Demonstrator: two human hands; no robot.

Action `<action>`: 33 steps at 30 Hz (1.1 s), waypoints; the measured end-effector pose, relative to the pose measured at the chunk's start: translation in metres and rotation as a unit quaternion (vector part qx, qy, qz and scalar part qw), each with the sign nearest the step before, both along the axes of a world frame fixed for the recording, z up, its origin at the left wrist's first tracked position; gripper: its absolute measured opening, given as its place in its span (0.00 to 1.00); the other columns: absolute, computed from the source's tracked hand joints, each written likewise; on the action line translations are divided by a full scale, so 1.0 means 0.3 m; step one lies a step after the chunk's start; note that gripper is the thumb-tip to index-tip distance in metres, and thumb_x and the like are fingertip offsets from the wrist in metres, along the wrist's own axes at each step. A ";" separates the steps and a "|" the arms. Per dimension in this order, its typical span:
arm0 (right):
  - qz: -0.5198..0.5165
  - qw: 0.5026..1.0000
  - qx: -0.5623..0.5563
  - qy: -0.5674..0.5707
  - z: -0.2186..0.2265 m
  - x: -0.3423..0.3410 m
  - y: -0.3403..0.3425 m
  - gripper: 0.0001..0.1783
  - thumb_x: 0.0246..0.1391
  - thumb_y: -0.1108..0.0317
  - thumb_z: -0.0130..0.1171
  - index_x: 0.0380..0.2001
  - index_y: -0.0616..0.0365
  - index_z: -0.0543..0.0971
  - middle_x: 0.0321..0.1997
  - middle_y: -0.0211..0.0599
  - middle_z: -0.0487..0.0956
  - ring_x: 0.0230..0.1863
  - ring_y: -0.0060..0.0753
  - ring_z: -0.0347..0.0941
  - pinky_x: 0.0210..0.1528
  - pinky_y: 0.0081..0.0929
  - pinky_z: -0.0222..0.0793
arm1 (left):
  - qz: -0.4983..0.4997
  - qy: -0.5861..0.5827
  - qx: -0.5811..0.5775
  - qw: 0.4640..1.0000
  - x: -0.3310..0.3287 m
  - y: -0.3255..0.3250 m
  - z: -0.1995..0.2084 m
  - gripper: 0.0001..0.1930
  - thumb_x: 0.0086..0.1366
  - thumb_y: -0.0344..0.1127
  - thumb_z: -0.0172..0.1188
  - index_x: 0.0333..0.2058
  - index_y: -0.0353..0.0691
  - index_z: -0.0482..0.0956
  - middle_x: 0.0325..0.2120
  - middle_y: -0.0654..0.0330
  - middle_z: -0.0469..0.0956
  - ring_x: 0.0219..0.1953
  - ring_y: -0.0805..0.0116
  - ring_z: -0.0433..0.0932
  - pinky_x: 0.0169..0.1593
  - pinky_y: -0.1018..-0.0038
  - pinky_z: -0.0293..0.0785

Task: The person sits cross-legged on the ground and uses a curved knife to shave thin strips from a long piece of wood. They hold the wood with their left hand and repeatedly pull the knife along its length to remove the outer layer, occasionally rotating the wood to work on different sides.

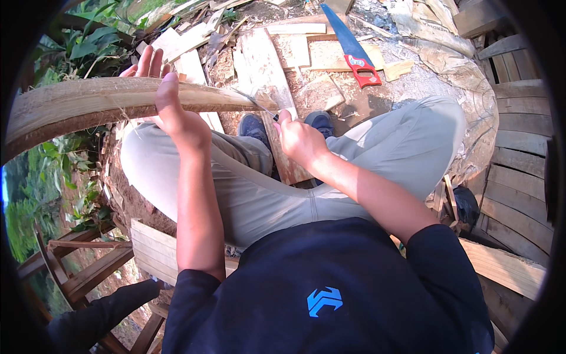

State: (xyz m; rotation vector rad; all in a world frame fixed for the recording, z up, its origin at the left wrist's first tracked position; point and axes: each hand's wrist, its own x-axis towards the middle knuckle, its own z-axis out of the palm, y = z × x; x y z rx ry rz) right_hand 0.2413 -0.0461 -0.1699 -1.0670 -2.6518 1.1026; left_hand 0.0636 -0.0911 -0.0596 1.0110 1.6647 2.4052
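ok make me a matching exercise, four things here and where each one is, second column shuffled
1. long curved pale wooden piece
2. blue-bladed handsaw with red handle
3. long flat weathered wooden plank
4. light grey cloth trousers

A. passing between the dark blue shoes
B. worn on the bent legs
C. held in the left grip
D. lying beyond the right shoe

Pairs: 1-C, 2-D, 3-A, 4-B

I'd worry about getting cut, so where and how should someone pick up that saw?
Best take the saw by its red handle, probably with the right hand, coming from the person's near side. The handle lies nearest the person and has a grip opening, while the blue blade points away.
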 end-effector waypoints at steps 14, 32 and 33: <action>-0.110 0.956 -0.035 0.271 -0.006 -0.057 0.192 0.22 0.72 0.50 0.45 0.34 0.60 0.70 0.19 0.36 0.73 0.15 0.37 0.67 0.19 0.34 0.60 | 0.014 0.029 -0.044 0.999 -0.029 -0.014 0.016 0.33 0.61 0.40 0.51 0.63 0.37 0.55 0.60 0.41 0.70 0.66 0.47 0.68 0.72 0.54 0.57; 0.036 0.891 -0.452 -0.019 -0.041 -0.025 0.234 0.25 0.73 0.45 0.41 0.33 0.56 0.70 0.19 0.31 0.69 0.15 0.28 0.64 0.17 0.31 0.60 | 0.009 0.020 -0.047 0.999 -0.030 -0.047 0.022 0.33 0.59 0.39 0.51 0.63 0.37 0.56 0.61 0.42 0.70 0.67 0.50 0.67 0.72 0.54 0.54; 0.035 0.944 -0.325 0.048 -0.069 -0.022 0.232 0.25 0.73 0.46 0.42 0.34 0.58 0.70 0.21 0.37 0.72 0.15 0.35 0.66 0.18 0.34 0.62 | 0.005 0.025 -0.045 0.999 -0.026 -0.031 0.025 0.33 0.59 0.40 0.51 0.62 0.38 0.56 0.61 0.42 0.70 0.67 0.50 0.67 0.72 0.54 0.54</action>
